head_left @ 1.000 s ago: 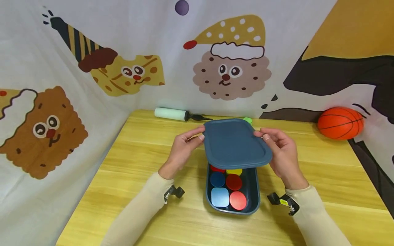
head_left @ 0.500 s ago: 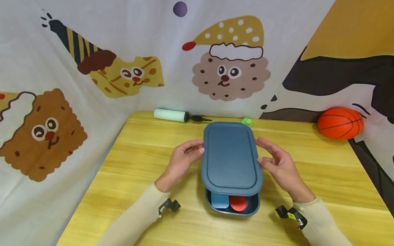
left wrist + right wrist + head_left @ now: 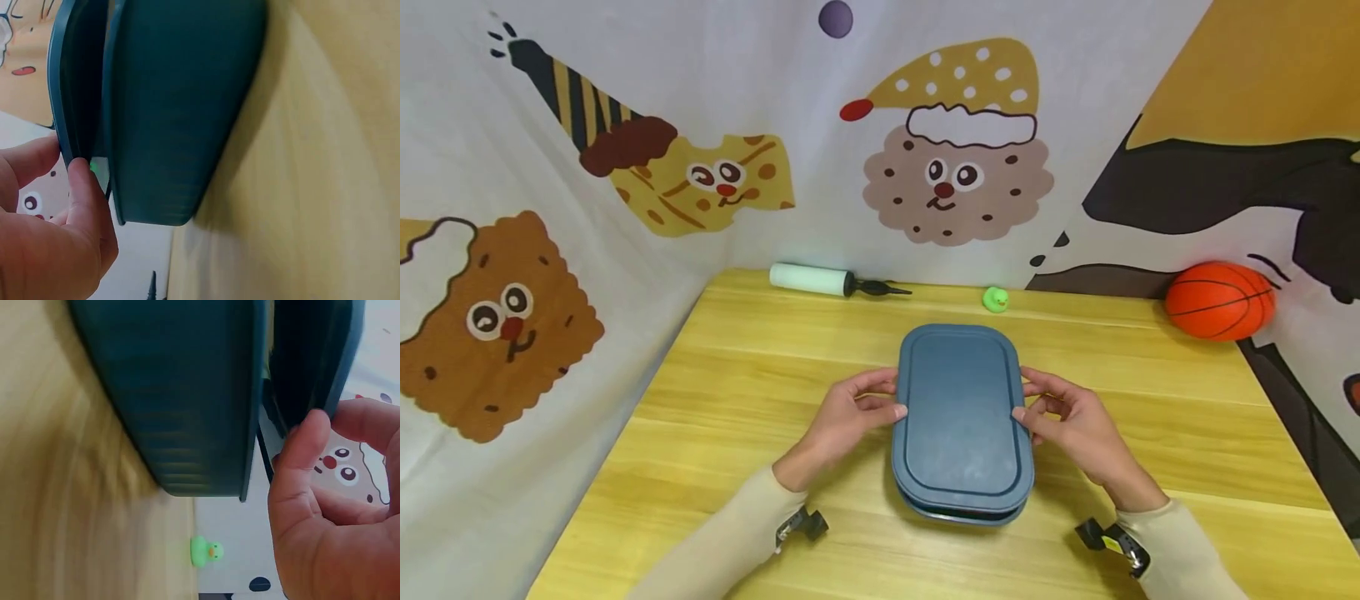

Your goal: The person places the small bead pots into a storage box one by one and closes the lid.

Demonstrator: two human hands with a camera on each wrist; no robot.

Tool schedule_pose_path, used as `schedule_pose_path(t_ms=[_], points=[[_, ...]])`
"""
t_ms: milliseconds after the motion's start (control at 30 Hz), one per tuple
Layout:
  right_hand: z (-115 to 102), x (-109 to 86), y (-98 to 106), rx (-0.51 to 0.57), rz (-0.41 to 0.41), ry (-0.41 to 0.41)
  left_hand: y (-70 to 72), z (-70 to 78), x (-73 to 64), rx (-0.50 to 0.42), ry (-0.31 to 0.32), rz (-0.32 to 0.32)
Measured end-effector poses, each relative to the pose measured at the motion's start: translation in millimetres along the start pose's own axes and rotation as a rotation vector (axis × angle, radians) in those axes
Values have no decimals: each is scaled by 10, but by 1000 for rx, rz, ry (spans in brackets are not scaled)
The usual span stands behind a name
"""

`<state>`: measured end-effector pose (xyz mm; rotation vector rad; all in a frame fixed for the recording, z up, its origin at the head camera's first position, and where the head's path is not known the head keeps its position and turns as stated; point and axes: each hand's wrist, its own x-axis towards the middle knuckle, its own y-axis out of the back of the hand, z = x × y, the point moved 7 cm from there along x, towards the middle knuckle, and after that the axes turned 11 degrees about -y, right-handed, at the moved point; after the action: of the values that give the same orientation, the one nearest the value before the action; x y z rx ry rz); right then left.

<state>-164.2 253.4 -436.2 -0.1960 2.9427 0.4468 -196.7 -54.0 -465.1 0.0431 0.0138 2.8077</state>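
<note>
A dark blue-grey lid [image 3: 966, 417] lies just over a box of the same colour, whose front rim [image 3: 958, 518] peeks out below it in the head view. Both wrist views show a narrow gap between the lid [image 3: 59, 75] and the box wall [image 3: 181, 112]. My left hand [image 3: 846, 421] pinches the lid's left edge between thumb and fingers. On the opposite edge, my right hand [image 3: 1071, 425] pinches the lid likewise. The box stands on the wooden table, and its contents are hidden under the lid.
Along the table's back edge lie a pale green hand pump [image 3: 812, 280] with a black nozzle and a small green rubber duck [image 3: 996, 299]. An orange basketball [image 3: 1220, 301] rests at the back right corner. A printed cloth [image 3: 820, 100] hangs behind and to the left.
Both hands have brought the lid down and towards me over the box. It was tilted up at first, with coloured round and square pieces showing inside; now it covers them.
</note>
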Motion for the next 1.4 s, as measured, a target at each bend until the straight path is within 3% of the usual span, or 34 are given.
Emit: schedule_pose_path(t_ms=[300, 667, 1000, 1133, 1233, 1333, 1400], points=[[119, -39, -79, -47, -3, -37, -6, -107, -92, 88, 10, -28], [289, -20, -122, -59, -31, -57, -26, -164, -112, 90, 21, -46], [310, -10, -131, -33, -77, -78, -41, -212, -98, 22, 14, -65], [283, -9, -98, -109, -77, -62, -46, -209, -90, 40, 12, -105], [216, 29, 13, -324, -7, 38, 4, -158, -53, 240, -44, -209], [123, 128, 225, -633, 115, 141, 186, -50, 14, 665, -138, -282], [84, 258, 401, -832, 180, 171, 394, 21, 70, 967, -189, -276]])
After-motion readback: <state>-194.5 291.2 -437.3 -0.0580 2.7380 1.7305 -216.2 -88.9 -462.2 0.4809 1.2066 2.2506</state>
